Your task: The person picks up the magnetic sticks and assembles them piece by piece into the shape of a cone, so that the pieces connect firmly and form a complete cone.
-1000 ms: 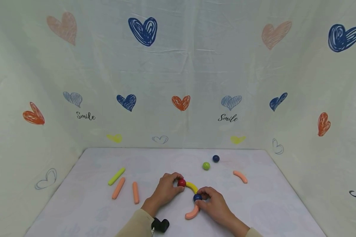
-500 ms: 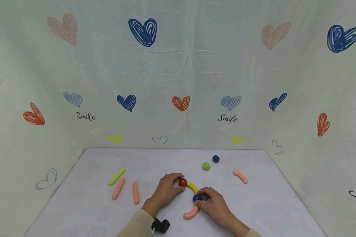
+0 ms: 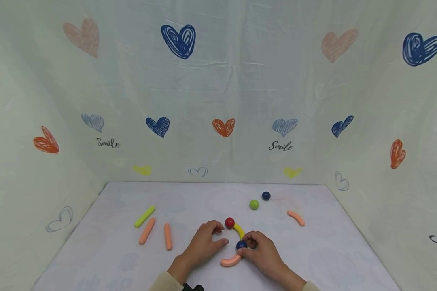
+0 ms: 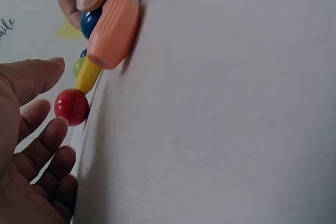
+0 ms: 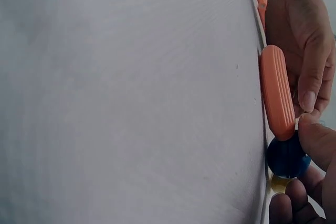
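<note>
A curved chain lies on the table: a red ball point(image 3: 230, 222), a curved yellow stick point(image 3: 239, 231), a dark blue ball point(image 3: 241, 245) and a curved ribbed orange stick point(image 3: 230, 261). My right hand point(image 3: 265, 255) pinches the blue ball between thumb and fingers. My left hand point(image 3: 205, 243) stands beside the chain, its fingers spread and loosely bent, holding nothing. In the left wrist view one fingertip point(image 4: 60, 125) overlaps the lower edge of the red ball. The blue ball joins the yellow and orange sticks, and the right fingers cover part of that joint.
Toward the back lie a green ball point(image 3: 254, 204) and another blue ball point(image 3: 266, 195). A curved orange stick point(image 3: 295, 218) is at right. To the left are a lime stick point(image 3: 144, 216) and two straight orange sticks point(image 3: 147, 230). A black object point(image 3: 193, 287) shows by the left sleeve.
My left hand has let go of the red ball and drawn back toward me. The red end of the chain has swung slightly right, the orange end left. The right hand keeps its pinch.
</note>
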`<state>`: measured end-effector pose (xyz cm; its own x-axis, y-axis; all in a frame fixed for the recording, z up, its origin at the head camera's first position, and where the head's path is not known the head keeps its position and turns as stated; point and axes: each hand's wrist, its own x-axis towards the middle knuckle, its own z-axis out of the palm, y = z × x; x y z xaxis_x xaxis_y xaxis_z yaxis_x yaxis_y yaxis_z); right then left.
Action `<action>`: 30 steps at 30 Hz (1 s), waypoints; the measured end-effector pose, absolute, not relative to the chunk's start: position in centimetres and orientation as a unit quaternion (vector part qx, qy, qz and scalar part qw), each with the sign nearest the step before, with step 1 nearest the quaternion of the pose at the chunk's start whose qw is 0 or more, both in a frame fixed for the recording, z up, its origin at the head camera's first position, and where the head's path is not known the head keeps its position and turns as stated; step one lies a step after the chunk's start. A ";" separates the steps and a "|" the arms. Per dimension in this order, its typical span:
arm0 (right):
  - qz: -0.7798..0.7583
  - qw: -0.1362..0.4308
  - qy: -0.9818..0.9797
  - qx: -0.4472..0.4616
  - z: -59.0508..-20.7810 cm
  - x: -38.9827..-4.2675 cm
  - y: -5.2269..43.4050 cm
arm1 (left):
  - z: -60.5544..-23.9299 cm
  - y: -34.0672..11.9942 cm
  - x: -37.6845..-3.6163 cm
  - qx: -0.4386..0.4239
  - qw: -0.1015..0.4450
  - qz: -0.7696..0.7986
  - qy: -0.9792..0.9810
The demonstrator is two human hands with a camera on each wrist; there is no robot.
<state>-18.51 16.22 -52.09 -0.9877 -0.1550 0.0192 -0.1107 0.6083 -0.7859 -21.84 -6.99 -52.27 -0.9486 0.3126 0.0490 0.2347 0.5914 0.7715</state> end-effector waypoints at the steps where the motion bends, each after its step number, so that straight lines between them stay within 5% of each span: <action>1: -0.437 0.025 0.896 -0.075 -52.0 -18.4 16.2 | -52.2 -7.0 -21.3 0.159 0.053 0.426 0.889; 8: -0.440 0.021 0.893 -0.091 -52.1 -18.2 16.2 | -52.3 -6.8 -18.4 0.222 0.079 0.396 0.887; 17: -0.425 0.018 0.899 -0.106 -52.5 -18.1 16.3 | -52.4 -7.1 -18.1 0.269 0.044 0.326 0.905; 30: -0.432 0.051 0.891 -0.131 -52.0 -17.3 16.1 | -52.4 -9.5 -18.8 0.234 0.017 0.332 0.914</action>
<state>-17.26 16.08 -52.00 -0.9603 -0.2779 0.0230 -0.1901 0.5923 -0.7830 -18.80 -9.45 -52.36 -0.8900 0.4387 0.1242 0.4159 0.6698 0.6151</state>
